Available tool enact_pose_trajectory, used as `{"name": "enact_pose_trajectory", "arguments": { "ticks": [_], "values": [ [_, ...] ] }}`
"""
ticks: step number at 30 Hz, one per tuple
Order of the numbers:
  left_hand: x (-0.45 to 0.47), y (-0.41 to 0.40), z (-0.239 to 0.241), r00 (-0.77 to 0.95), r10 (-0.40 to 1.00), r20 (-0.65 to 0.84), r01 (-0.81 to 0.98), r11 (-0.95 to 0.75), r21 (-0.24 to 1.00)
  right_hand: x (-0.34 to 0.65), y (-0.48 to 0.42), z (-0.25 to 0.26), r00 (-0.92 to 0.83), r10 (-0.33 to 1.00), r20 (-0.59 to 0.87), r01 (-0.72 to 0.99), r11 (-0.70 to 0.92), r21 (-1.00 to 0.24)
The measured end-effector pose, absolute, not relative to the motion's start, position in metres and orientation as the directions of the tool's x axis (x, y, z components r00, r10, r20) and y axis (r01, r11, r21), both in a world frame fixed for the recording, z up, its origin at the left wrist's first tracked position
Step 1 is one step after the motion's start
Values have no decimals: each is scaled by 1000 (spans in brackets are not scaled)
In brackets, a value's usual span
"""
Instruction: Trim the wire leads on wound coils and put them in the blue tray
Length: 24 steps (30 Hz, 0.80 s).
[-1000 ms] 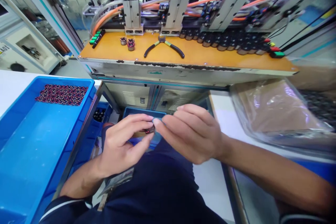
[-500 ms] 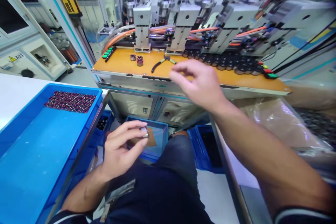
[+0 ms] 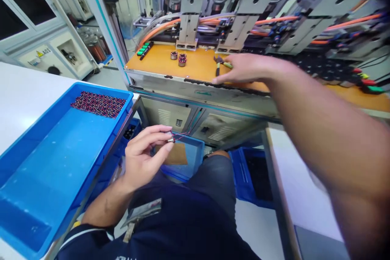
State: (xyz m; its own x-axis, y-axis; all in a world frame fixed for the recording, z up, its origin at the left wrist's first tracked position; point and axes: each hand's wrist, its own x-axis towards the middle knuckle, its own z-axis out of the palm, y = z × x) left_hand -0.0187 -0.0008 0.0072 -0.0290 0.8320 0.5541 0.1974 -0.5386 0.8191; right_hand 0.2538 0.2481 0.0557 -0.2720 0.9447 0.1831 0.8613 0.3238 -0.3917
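currently i have the left hand [image 3: 143,158] pinching a small metal part [image 3: 170,137] between thumb and fingertips, held up over the lap, with thin wires [image 3: 183,133] trailing from it to the right. my right hand [image 3: 245,68] reaches out over the orange counter [image 3: 199,59], at the pliers [image 3: 218,61]; its thumb and fingers lie about the handles, but from where i sit i cannot tell whether they have closed on them. just left of the pliers i see small round parts [image 3: 182,61] on the counter, near the base of a metal column [image 3: 188,28]. right of my reaching arm stand dark round parts [image 3: 330,67] in a crowd. to the left, a blue tray [image 3: 63,158] carries a packed block of little parts [image 3: 99,104] at its far end, and low down, beyond the left hand, a blue bin [image 3: 198,148] holds a brown sheet [image 3: 176,155]
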Motion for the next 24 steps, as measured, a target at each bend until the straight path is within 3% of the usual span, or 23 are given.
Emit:
{"name": "enact_pose_trajectory", "arguments": {
  "ticks": [2, 8, 10, 13, 15, 20, 24],
  "values": [
    [-19, 0, 6, -45, 844, 535, 163, -522, 837, 273, 236, 57, -297, 937, 181, 868, 345, -359],
    [-14, 2, 5, -23, 841, 541, 165, -531, 831, 283, 140, 22, -301, 875, 379, 841, 431, -327],
    [-13, 2, 5, 2, 839, 544, 178, -536, 825, 274, 93, 5, -343, 863, 370, 784, 480, -393],
    [-13, 3, 4, 32, 830, 556, 193, -551, 812, 256, 23, -14, -407, 896, 176, 437, 360, -824],
    [-12, 5, 5, 52, 825, 563, 205, -560, 803, 245, -11, -21, -464, 883, 70, 264, 214, -941],
    [-8, 6, 6, 86, 826, 558, 213, -562, 799, 232, -39, -25, -560, 820, 118, -33, 121, -992],
    [-5, 5, 6, 95, 824, 559, 214, -565, 797, 231, -34, -24, -598, 786, 157, -121, 105, -987]
  ]
}}
